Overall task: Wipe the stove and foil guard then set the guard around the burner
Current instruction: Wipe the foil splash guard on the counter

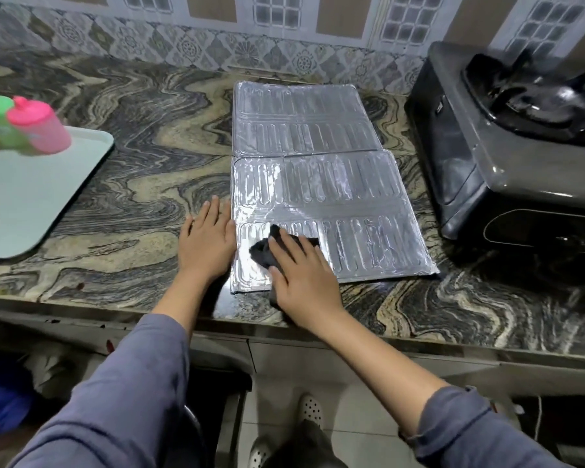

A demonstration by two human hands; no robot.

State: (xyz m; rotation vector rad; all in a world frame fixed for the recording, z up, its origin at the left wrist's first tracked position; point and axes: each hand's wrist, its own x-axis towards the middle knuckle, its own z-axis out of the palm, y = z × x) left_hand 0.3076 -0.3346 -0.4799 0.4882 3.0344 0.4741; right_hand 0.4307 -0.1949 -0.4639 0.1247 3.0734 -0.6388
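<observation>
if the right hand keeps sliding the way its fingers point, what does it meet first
The right hand points up and left across the foil guard. Past the black cloth under its fingers, it would probably meet the left hand, which rests at the guard's left edge, though exact heading is hard to judge.

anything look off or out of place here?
Nothing damaged or spilled. The foil guard lies flat on the counter, not around the stove burner, because the right hand is wiping it with a dark cloth.

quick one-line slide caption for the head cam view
Right hand wipes the flat foil guard with a dark cloth while the left hand steadies its edge, gas stove alongside.
</observation>
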